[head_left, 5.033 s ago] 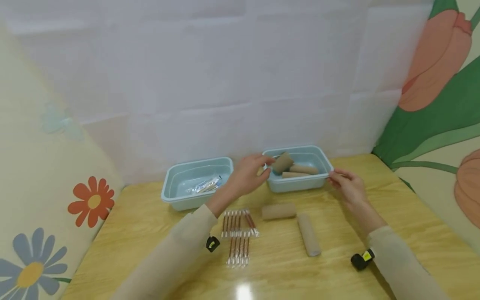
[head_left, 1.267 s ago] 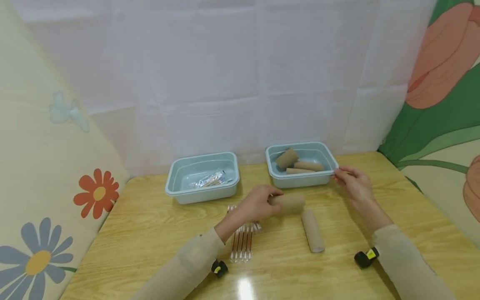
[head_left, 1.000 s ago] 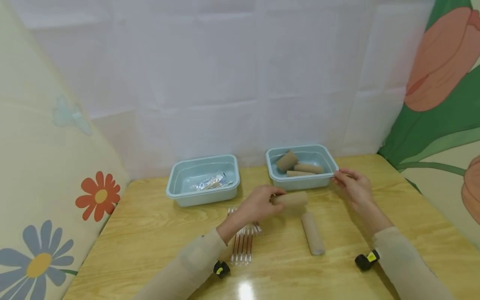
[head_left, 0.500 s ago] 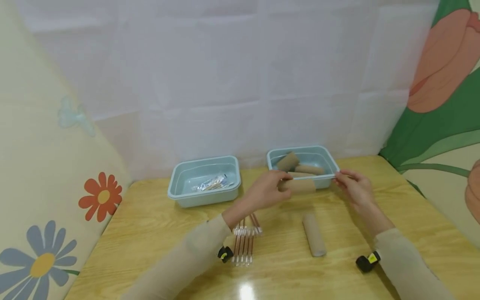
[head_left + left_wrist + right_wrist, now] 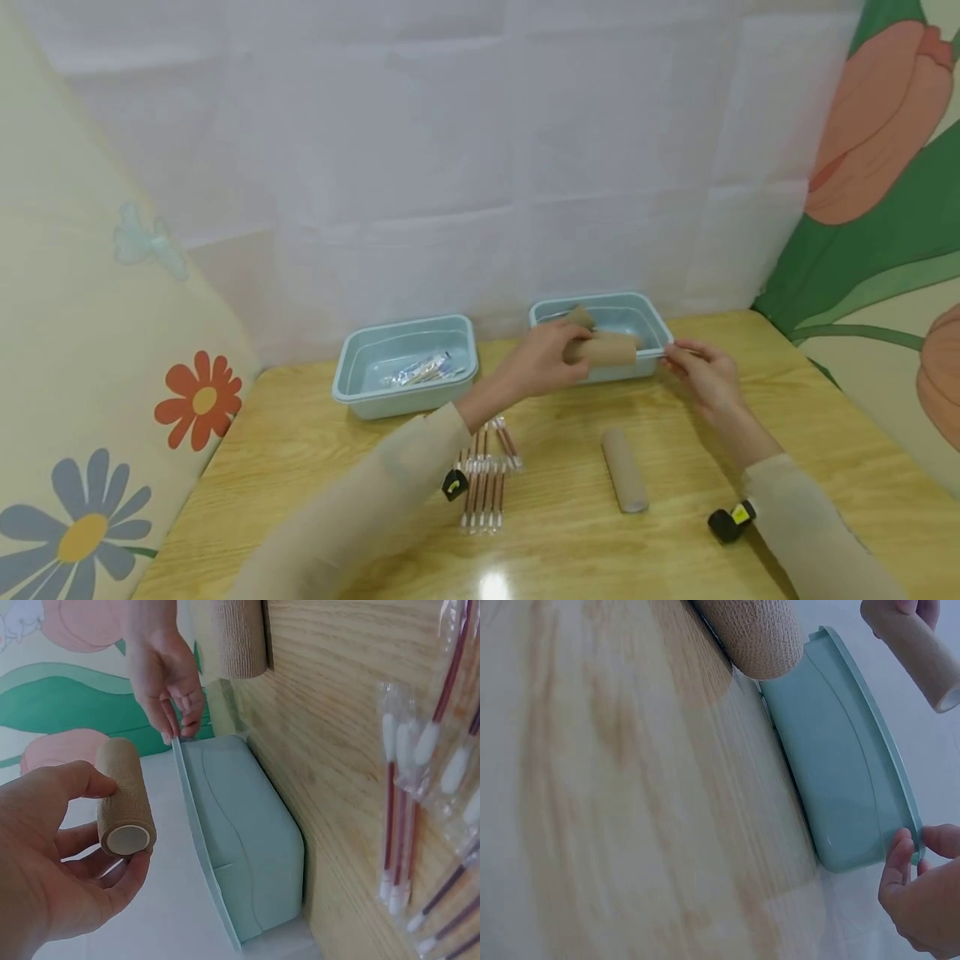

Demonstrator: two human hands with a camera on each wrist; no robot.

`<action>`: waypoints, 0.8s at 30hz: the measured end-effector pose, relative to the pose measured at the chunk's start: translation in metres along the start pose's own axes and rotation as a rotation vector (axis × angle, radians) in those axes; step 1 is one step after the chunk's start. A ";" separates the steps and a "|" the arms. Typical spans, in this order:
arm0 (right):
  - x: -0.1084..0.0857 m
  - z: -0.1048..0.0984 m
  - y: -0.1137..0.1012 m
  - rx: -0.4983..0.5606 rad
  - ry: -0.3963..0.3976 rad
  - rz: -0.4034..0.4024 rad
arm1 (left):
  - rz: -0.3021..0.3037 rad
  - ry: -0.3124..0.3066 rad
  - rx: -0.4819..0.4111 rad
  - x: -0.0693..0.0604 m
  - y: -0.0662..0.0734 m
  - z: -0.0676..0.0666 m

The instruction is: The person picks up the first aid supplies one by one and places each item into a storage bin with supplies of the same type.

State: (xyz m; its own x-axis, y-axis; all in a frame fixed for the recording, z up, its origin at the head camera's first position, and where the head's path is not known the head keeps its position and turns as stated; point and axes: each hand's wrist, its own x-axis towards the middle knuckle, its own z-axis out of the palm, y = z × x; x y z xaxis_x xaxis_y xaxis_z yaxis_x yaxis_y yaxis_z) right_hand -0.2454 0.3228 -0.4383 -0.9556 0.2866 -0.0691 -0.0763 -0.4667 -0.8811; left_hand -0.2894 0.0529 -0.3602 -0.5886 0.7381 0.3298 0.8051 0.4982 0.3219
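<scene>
My left hand (image 5: 542, 360) grips a tan elastic bandage roll (image 5: 611, 351) by one end. The roll is raised over the front rim of the right-hand light blue plastic basin (image 5: 648, 364). In the left wrist view, thumb and fingers curl around this textured roll (image 5: 125, 784), whose white core shows. My right hand (image 5: 707, 379) pinches the basin's right front corner, as the right wrist view also shows. Inside the basin lie other bandage rolls (image 5: 581, 317), partly hidden by the left hand and the held roll. Another bandage roll (image 5: 625, 472) lies on the table in front.
A second light blue basin (image 5: 408, 403) on the left holds clear-wrapped packets (image 5: 424, 368). Wrapped cotton swabs with red-brown sticks (image 5: 483, 496) lie in two rows on the wooden table (image 5: 555, 542). A white sheet (image 5: 420, 167) hangs behind the basins.
My left hand took a bandage roll from the table and has lifted it up and away from me to the right-hand basin's rim. My right hand has kept its grip on the corner.
</scene>
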 end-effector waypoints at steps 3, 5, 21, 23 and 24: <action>0.001 0.001 0.001 0.002 0.003 0.000 | 0.013 0.002 0.001 0.006 -0.005 0.000; 0.002 0.000 0.002 0.008 0.001 0.001 | 0.015 -0.002 0.001 0.010 -0.008 0.000; 0.000 0.007 0.003 0.012 0.000 -0.008 | -0.043 -0.058 0.021 0.028 -0.019 0.009; 0.000 0.007 0.004 0.015 0.000 -0.007 | -0.046 -0.063 0.036 0.031 -0.020 0.011; 0.000 0.007 0.005 0.018 0.000 -0.007 | -0.049 -0.065 0.041 0.032 -0.020 0.012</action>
State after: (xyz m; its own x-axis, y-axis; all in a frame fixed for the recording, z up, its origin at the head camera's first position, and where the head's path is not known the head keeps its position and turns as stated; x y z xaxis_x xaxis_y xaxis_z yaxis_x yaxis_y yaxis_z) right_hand -0.2481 0.3147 -0.4389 -0.9550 0.2897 -0.0629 -0.0880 -0.4797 -0.8730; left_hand -0.3236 0.0715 -0.3665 -0.6224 0.7397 0.2560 0.7786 0.5515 0.2995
